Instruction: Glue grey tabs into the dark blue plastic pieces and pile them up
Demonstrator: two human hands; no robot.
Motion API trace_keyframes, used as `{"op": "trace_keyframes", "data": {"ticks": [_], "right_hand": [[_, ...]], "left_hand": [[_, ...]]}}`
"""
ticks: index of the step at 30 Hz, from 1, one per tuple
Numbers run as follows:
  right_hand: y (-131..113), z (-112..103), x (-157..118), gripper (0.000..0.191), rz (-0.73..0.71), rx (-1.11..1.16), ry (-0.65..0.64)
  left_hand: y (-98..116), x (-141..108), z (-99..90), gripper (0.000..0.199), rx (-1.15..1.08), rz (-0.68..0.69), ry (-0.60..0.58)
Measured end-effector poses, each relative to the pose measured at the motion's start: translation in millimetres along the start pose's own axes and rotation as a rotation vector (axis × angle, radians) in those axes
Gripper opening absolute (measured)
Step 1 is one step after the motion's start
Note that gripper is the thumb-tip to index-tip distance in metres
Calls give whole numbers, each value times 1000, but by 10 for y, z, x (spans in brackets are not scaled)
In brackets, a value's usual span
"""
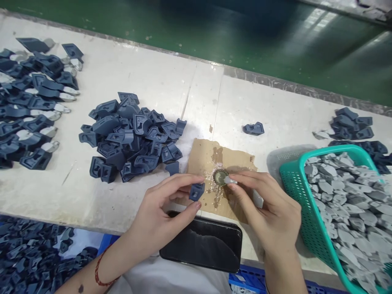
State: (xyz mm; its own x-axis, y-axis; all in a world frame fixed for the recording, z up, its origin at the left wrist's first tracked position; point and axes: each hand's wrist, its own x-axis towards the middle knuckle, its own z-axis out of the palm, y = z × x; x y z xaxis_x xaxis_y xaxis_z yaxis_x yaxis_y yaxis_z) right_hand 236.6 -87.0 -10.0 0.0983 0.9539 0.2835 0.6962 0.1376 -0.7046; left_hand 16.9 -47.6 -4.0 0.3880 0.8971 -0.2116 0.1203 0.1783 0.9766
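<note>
Between the thumb and fingers of my left hand (171, 210) is a dark blue plastic part (196, 191) with a hollow in its face. My right hand (266, 208) pinches a small light grey plastic piece (230, 180), its tip at a round bottle-cap-like dish (220, 177) of clear liquid. I cannot tell whether the tip touches the liquid. Under the dish lies a piece of brown cardboard (196, 159), wet and spattered around it. Another pale piece (257, 199) shows partly behind my right fingers.
A heap of blue parts (131, 139) lies left of the cardboard; joined blue-and-grey pieces (39, 98) spread farther left. A teal basket (294, 183) of grey pieces stands right. One blue part (254, 128) lies alone. A black phone (202, 245) rests at the near edge.
</note>
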Motion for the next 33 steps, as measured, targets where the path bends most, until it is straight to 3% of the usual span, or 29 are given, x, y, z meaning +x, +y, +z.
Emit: {"op": "trace_keyframes", "data": {"ticks": [6, 14, 21, 26, 33], "right_hand": [[-48, 35, -32, 18, 182, 204, 185], [-54, 49, -20, 15, 253, 371, 245], [-43, 31, -43, 8, 261, 439, 192], [-46, 34, -41, 8, 270, 478, 159], [-34, 24, -47, 9, 302, 491, 160]], "left_hand": [[-37, -35, -8, 27, -28, -22, -82], [-17, -24, -4, 18, -93, 1, -61], [-1, -24, -16, 28, 18, -28, -68], [15, -13, -2, 18, 46, -13, -27], [-7, 10, -25, 29, 52, 124, -36]]}}
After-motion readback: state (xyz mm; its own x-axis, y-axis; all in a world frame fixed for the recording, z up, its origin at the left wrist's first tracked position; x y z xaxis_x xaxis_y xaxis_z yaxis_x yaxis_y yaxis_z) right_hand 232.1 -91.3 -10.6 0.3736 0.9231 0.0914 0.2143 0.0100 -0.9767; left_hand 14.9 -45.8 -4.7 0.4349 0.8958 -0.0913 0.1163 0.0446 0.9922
